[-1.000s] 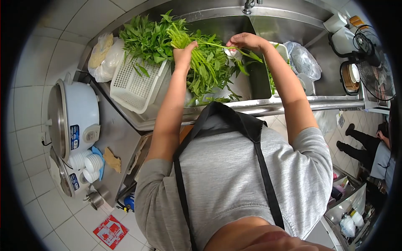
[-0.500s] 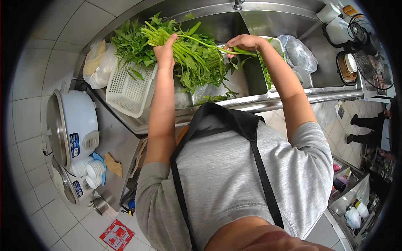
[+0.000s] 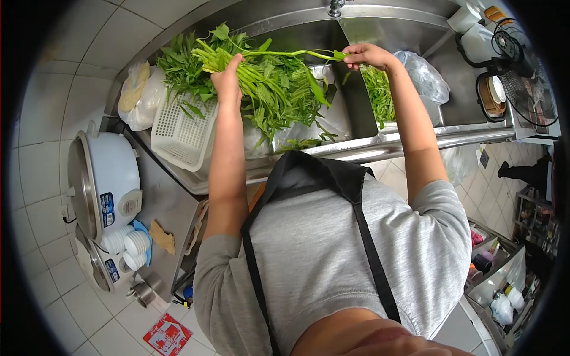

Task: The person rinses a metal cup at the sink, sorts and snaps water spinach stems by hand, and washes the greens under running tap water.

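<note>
My left hand point(image 3: 227, 80) is closed around the stems of a thick bunch of water spinach point(image 3: 270, 89), whose leaves spread over the left sink basin. One long stalk point(image 3: 285, 53) runs from the bunch across to my right hand point(image 3: 369, 55). The fingers of that hand pinch the stalk's end above the divider between the basins. Beneath the bunch, at left, stands a white perforated basket point(image 3: 181, 133). Cut greens point(image 3: 380, 98) lie in a container below my right wrist, partly hidden by the forearm.
Clear plastic bags point(image 3: 423, 77) sit right of the greens. A fan point(image 3: 522, 77) stands at the far right. Left of the basket is a filled plastic bag point(image 3: 142, 95). Rice cookers point(image 3: 110, 184) and stacked white cups point(image 3: 127, 242) occupy the left side. The tap point(image 3: 336, 7) is behind the sink.
My right hand has moved up and slightly right, drawing the stalk straighter and uncovering more cut greens. My left hand has shifted slightly left with the bunch. Another person's legs at right have moved.
</note>
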`<state>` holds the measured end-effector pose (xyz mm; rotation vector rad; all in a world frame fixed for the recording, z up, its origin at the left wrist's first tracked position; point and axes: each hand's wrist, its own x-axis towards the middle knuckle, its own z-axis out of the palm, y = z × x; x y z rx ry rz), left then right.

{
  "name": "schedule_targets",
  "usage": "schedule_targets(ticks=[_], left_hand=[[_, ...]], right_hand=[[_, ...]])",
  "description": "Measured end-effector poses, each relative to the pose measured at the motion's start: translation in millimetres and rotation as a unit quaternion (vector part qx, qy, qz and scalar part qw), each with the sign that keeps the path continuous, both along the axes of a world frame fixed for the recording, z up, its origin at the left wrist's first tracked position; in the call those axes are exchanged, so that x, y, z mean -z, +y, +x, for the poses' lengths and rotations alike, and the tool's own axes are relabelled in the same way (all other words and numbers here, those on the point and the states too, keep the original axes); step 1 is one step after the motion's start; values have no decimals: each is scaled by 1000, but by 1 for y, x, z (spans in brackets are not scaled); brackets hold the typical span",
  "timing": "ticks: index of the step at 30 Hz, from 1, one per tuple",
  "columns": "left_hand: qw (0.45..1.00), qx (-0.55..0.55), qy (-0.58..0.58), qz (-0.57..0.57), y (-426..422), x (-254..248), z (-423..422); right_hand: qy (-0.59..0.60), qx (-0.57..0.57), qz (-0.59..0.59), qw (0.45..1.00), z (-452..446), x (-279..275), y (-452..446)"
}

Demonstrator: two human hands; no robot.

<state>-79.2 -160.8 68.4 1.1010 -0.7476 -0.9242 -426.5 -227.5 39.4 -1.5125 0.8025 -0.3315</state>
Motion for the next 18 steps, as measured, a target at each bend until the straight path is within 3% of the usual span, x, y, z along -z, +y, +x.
schedule_targets(ticks=[4, 5, 9, 12, 16, 18], left_hand=[[999, 25, 20, -12, -3, 3, -16], [999, 33, 30, -17, -5, 3, -21], [997, 41, 69, -10, -10, 8, -40], [994, 36, 104, 12, -14, 7, -43], [988, 75, 126, 40, -12, -3, -49], [987, 87, 132, 30, -18, 1, -52]], right_hand=[[35, 1, 4, 999, 3, -10, 6], [49, 2, -46, 998, 8, 3, 3], [113, -92, -90, 985, 37, 14, 10], [230, -101, -93, 963, 35, 18, 13], [209, -94, -137, 964, 38, 31, 18], [12, -74, -171, 982, 54, 33, 20]])
